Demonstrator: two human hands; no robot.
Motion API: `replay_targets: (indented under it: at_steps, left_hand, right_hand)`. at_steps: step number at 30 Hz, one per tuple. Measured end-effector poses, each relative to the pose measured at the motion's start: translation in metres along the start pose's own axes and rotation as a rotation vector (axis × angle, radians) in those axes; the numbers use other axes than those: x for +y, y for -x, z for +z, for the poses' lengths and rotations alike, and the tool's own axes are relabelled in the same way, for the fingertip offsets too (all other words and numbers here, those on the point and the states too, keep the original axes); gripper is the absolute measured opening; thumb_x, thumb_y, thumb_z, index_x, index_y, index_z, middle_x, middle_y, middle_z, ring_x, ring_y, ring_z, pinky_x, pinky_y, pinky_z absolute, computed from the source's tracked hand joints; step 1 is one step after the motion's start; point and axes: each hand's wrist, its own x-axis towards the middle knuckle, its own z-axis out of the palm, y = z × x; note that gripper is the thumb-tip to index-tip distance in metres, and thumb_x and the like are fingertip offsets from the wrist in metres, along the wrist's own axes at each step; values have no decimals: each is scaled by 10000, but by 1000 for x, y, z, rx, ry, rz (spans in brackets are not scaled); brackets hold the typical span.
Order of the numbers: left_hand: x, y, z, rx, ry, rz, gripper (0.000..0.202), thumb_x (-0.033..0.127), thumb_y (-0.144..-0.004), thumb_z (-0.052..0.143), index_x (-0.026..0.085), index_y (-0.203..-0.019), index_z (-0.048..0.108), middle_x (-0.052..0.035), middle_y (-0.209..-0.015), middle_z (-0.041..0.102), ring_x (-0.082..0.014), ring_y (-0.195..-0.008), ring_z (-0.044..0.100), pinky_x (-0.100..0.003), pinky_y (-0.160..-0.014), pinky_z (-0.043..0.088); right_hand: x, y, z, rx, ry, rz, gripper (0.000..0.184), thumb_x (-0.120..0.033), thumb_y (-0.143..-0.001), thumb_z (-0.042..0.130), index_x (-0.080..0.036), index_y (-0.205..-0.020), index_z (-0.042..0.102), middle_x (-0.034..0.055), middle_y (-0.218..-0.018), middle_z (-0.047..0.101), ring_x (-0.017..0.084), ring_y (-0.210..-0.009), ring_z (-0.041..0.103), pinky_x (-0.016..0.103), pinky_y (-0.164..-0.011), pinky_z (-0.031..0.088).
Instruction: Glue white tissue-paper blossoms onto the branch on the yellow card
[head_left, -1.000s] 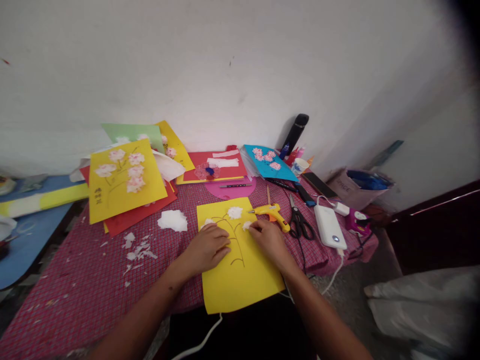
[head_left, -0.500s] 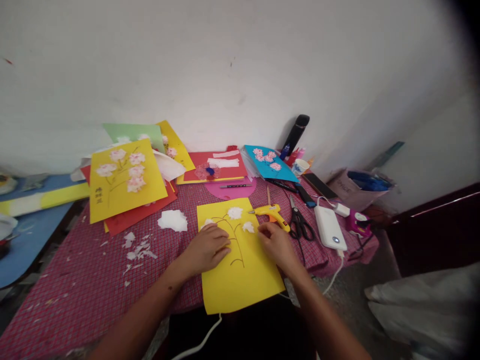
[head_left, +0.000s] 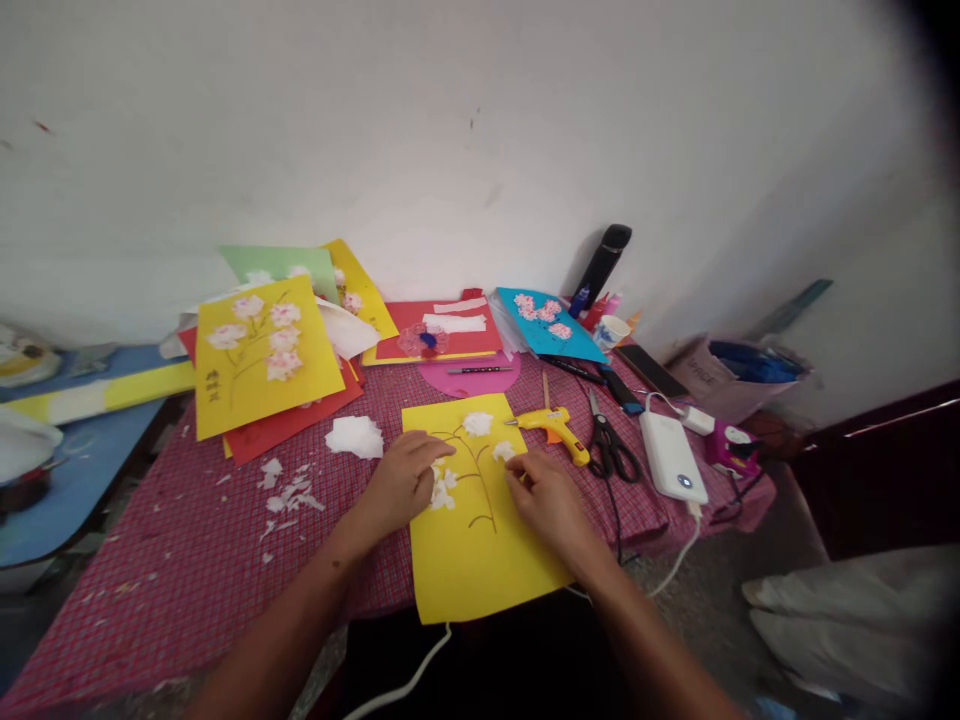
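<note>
A yellow sheet of paper lies in front of me with brown drawn branches and white paper blossoms on it. My left hand is over its left edge, index finger stretched out and thumb apart, beside a cluster of torn white paper bits. On the sheet's right side, my right hand has its fingers curled together, close to a small white blossom; what they hold, if anything, is hidden. Another white blossom sits near the top. The yellow glue gun rests past the sheet's upper right edge.
Black scissors, a white power bank and cables lie on the right. White paper scraps and a larger white piece are on the left. Finished flower pictures, a blue card and a paper cup stand behind.
My left hand has lifted and shifted left across the sheet, uncovering the white paper cluster on its left side. My right hand has moved slightly toward the small blossom.
</note>
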Motion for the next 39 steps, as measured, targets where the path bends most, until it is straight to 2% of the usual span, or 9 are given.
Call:
replay_targets:
  at_steps: [4,7,10,14,20,25,29,32,39]
  left_hand:
    - [-6,2,-2,59,-29,-79,488,-4,-790,410,218,-1153,648,-57,-1078,708,-218,-1047,618,-422,-923,510]
    - [-6,3,1,33,-32,-90,468,1,-789,425,212,-1137,655,-57,-1067,708,-221,-1043,617,-418,-924,508]
    - [-5,3,3,0,-20,-79,434,10,-805,442,200,-1126,664,-63,-1046,710,-227,-1029,613,-422,-918,504]
    - [-3,2,2,9,-3,-77,403,20,-821,459,207,-1105,677,-61,-1032,713,-221,-1014,618,-416,-915,503]
    - [-2,1,3,16,-16,-88,330,62,-868,474,205,-1079,684,-61,-1022,724,-222,-1000,632,-417,-914,506]
    - [-2,1,3,14,-30,-113,295,80,-879,489,198,-1064,686,-58,-1016,732,-218,-989,639,-409,-905,504]
    - [-1,0,2,1,-41,-120,269,104,-880,497,197,-1039,693,-62,-1007,734,-225,-989,645,-412,-900,508]
    - [-1,0,2,-3,-39,-127,263,107,-880,497,201,-1033,689,-59,-1004,734,-226,-994,649,-413,-904,510]
    - [6,-1,0,-7,101,-190,231,122,-826,570,210,-1003,691,-42,-1014,736,-208,-974,665,-371,-893,516]
  right_hand:
    - [-28,4,18,-127,9,-82,130,-183,-882,558,-214,-946,666,60,-958,675,199,-888,626,289,-786,450]
    - [-46,-1,29,-169,89,-93,174,-195,-876,579,-210,-1026,665,70,-1000,675,208,-902,628,294,-787,438]
    - [-54,-9,36,-190,178,-73,107,-223,-883,591,-201,-956,664,77,-946,679,215,-860,629,296,-735,418]
    - [-52,-13,40,-200,193,-76,103,-218,-899,579,-202,-838,660,66,-881,688,201,-824,628,285,-711,397]
    - [-42,-9,35,-162,106,-93,101,-173,-880,581,-207,-815,651,40,-867,685,180,-820,617,268,-731,399]
    - [-50,-11,37,-166,123,-75,84,-258,-891,595,-207,-890,662,54,-890,705,199,-814,632,284,-698,386]
    - [-57,-15,42,-186,194,-72,137,-252,-906,564,-196,-815,650,78,-858,713,206,-779,640,291,-659,363]
    - [-54,-15,40,-182,155,-90,149,-226,-906,563,-198,-780,639,57,-820,705,193,-756,633,283,-654,365]
    - [-40,-1,29,-17,-35,-186,139,-221,-957,529,-200,-874,639,43,-843,661,172,-780,613,270,-723,427]
